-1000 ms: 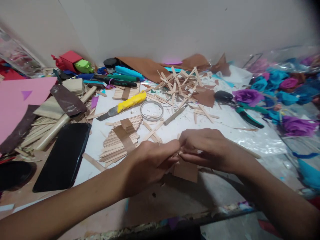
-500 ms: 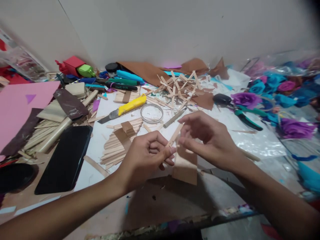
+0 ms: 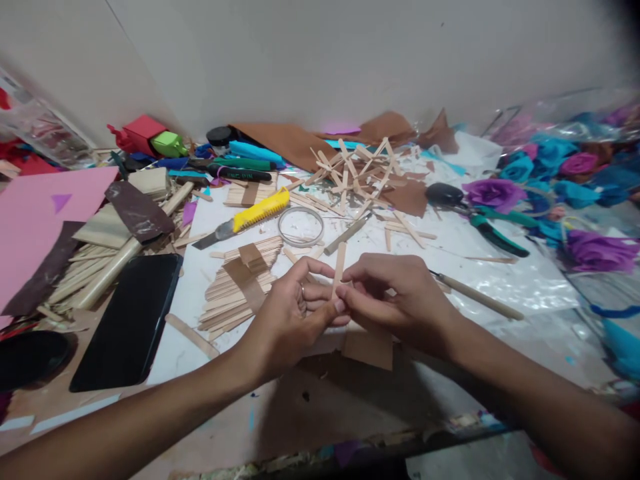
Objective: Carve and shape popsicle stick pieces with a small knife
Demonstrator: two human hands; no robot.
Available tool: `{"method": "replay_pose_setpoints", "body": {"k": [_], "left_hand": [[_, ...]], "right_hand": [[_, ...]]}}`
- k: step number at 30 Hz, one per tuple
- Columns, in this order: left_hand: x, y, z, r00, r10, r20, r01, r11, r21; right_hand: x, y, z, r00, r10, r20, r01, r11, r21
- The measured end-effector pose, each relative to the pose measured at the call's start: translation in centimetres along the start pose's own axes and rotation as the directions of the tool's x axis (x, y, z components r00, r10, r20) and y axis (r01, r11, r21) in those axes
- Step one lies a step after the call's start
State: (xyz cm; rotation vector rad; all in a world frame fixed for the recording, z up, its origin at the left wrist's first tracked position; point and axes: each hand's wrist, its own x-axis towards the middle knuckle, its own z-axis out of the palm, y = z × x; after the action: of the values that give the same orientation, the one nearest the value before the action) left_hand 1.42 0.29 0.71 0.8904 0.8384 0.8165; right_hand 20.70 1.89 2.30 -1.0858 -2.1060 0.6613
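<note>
A flat wooden craft stick (image 3: 340,261) stands nearly upright between my two hands, its top end pointing away from me. My left hand (image 3: 300,303) pinches it low down between thumb and fingers; a ring shows on one finger. My right hand (image 3: 387,290) is closed on the same stick from the other side, fingertips touching those of the left. Below the hands lies a brown cardboard piece (image 3: 369,347), partly covered by them. Left of my left hand, a stack of craft sticks (image 3: 225,303) carries strips of brown tape.
A yellow box cutter (image 3: 260,210), a tape ring (image 3: 301,227) and a pile of loose sticks (image 3: 350,173) lie beyond the hands. A black phone (image 3: 127,323) is at left. Pliers (image 3: 493,230), a wooden-handled tool (image 3: 483,297) and purple paper flowers (image 3: 597,252) lie at right.
My right hand has moved down and left and closed on the stick. The stick has turned from slanting to nearly upright. The wooden-handled tool shows more fully now.
</note>
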Motion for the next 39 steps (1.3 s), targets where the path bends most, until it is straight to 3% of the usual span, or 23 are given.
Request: {"method": "replay_pose_setpoints", "body": {"k": [4, 7, 10, 14, 17, 24, 30, 33, 39], "left_hand": [[0.0, -0.2, -0.1, 0.999, 0.034, -0.019, -0.033, 0.999, 0.041], [0.0, -0.3, -0.1, 0.999, 0.036, -0.009, -0.036, 0.999, 0.032], [0.0, -0.4, -0.2, 0.999, 0.048, 0.005, -0.048, 0.998, 0.029], [0.0, -0.5, -0.3, 0.998, 0.055, 0.018, -0.056, 0.997, 0.045], [0.0, -0.5, -0.3, 0.998, 0.056, 0.026, -0.058, 0.997, 0.057], [-0.2, -0.8, -0.4, 0.998, 0.064, 0.029, -0.067, 0.991, 0.112], [-0.3, -0.6, -0.2, 0.997, 0.07, 0.038, -0.073, 0.992, 0.1], [-0.4, -0.6, -0.2, 0.997, 0.067, 0.033, -0.07, 0.991, 0.111], [-0.4, -0.6, -0.2, 0.996, 0.08, 0.044, -0.085, 0.989, 0.124]], "right_hand": [[0.0, 0.0, 0.1, 1.0, -0.021, 0.015, 0.022, 0.999, -0.025], [0.1, -0.4, 0.0, 0.982, 0.168, 0.091, -0.179, 0.973, 0.142], [0.4, -0.8, 0.0, 0.907, 0.37, 0.201, -0.42, 0.833, 0.36], [0.6, -1.2, 0.1, 0.845, 0.456, 0.279, -0.533, 0.677, 0.508], [0.7, -1.3, 0.3, 0.831, 0.46, 0.314, -0.554, 0.624, 0.552], [0.7, -1.5, 0.4, 0.837, 0.45, 0.311, -0.543, 0.617, 0.569], [0.9, -1.8, 0.6, 0.803, 0.507, 0.313, -0.583, 0.562, 0.586], [1.1, -1.7, 0.2, 0.793, 0.518, 0.319, -0.602, 0.588, 0.541], [1.2, -1.3, -0.3, 0.817, 0.449, 0.361, -0.576, 0.642, 0.505]]}}
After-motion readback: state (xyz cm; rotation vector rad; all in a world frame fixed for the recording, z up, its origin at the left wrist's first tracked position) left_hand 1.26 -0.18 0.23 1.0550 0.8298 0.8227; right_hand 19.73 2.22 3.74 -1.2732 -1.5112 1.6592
